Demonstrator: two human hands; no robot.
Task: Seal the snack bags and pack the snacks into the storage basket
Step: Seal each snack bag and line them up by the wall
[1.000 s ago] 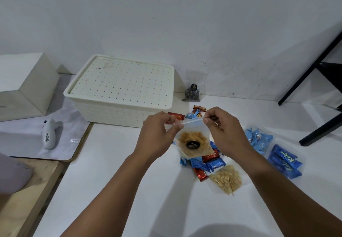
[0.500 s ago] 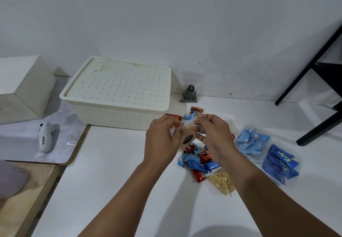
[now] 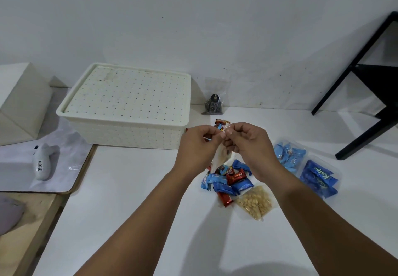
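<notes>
My left hand and my right hand meet above the table, both pinching the top of a clear snack bag that hangs edge-on between them. Below them lies a pile of loose blue and red wrapped candies. A clear bag of peanuts rests just in front of the pile. To the right sit a bag of light blue candies and a bag of dark blue Kalpa packets. The cream storage basket, its perforated lid on, stands at the back left.
A small bag with a dark snack leans on the wall behind the basket's right side. A white handheld device lies on a grey mat at left, beside a white box. A black frame stands at right.
The held bag has turned from facing me, flat and spread wide, to edge-on. My hands have come together at its top.
</notes>
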